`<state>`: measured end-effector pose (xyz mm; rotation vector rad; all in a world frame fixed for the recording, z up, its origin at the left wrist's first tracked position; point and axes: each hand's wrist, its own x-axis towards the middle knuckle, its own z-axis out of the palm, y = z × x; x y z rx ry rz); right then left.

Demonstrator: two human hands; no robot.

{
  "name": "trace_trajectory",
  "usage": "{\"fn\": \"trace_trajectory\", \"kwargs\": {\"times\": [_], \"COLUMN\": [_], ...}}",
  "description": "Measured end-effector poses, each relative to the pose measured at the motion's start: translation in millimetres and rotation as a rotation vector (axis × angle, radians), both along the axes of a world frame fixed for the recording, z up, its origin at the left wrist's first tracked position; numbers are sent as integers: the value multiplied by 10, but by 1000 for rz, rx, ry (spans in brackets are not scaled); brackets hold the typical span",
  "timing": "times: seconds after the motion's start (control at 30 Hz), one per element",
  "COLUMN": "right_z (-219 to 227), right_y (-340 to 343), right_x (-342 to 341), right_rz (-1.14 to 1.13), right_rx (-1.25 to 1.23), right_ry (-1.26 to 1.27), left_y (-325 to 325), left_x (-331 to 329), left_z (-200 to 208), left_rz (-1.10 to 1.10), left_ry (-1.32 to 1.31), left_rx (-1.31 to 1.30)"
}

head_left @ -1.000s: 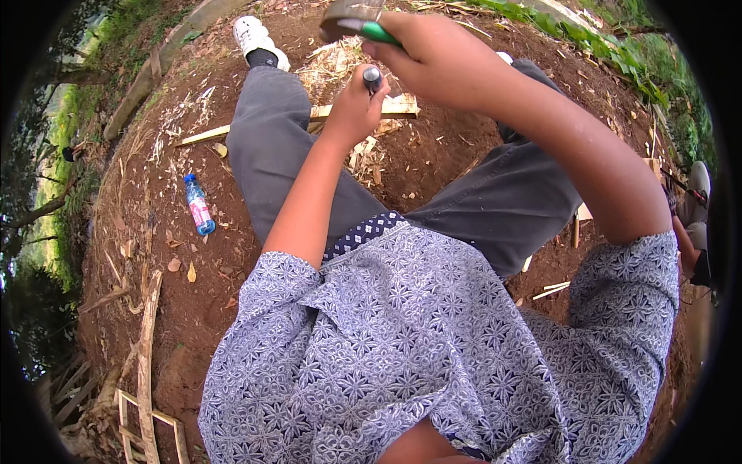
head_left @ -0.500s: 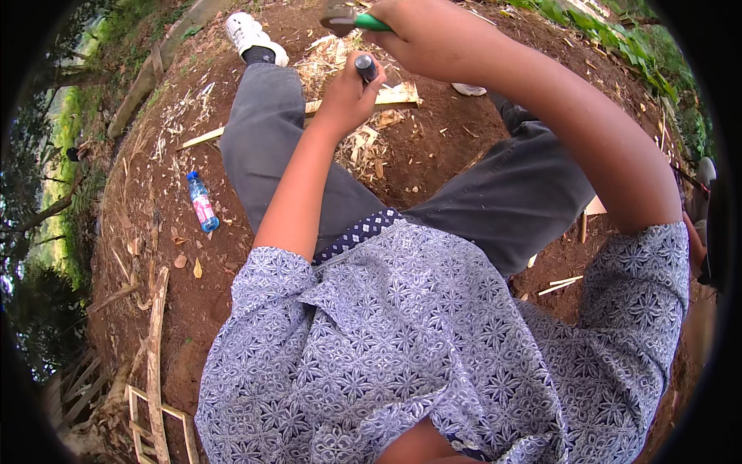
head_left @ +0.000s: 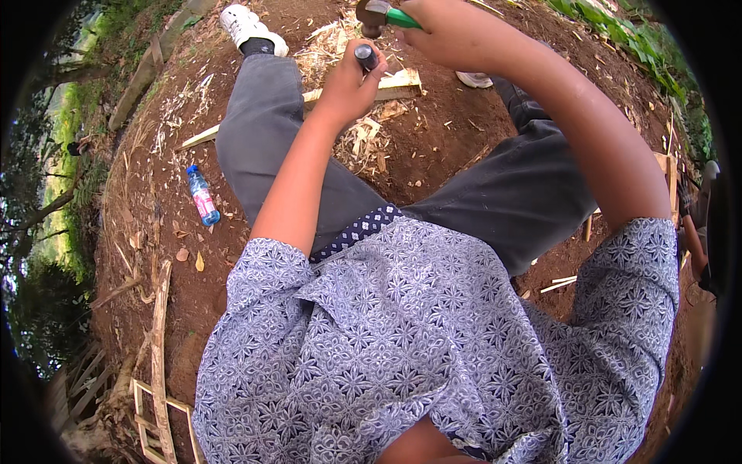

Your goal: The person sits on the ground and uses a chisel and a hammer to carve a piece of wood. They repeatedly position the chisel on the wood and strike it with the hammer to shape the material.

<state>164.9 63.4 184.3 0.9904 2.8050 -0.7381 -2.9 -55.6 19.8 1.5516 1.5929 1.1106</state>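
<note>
My left hand [head_left: 345,87] is closed around the dark handle of a chisel [head_left: 365,56], its butt end pointing up; the hand hides most of the blade. Beneath that hand lies a pale wooden board [head_left: 399,86] on the ground, running left under my leg. My right hand [head_left: 434,32] grips a hammer [head_left: 403,19] by its green handle. The metal hammer head is just above the chisel's butt, with a small gap between them.
Wood shavings [head_left: 363,147] litter the brown soil between my outstretched legs. To the left lies a plastic bottle [head_left: 202,197] with a blue cap. A long stick [head_left: 159,340] and a wooden frame [head_left: 144,421] are at lower left. Another person's arm [head_left: 693,247] shows at the right edge.
The hammer has moved right and slightly down, closer to the chisel's butt. My left hand still holds the chisel in nearly the same place.
</note>
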Motion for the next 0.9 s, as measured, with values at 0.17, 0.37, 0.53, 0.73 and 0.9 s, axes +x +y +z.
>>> {"fn": "trace_trajectory", "kwargs": {"times": [0.17,0.37,0.53,0.73,0.9], "right_z": [-175,-1775,-2305,-2236,-2324], "right_y": [88,216,-7,-149,-209], "right_x": [24,321,538,646,624], "right_rz": [-276,-502,-611,-602,-536], "right_rx": [-251,-248,-555,-925,-851], "right_ry": [555,160,-167,81,73], "left_y": [55,21,-132,-336,-469], "left_x": [-213,-117,-66,41,75], "left_z": [-350,-279,-160,162,-16], "left_rz": [137,225,258,448,562], "left_ry": [-214,-497,-445,-625,-949], "left_rx": [93,149,122,-117,-27]}}
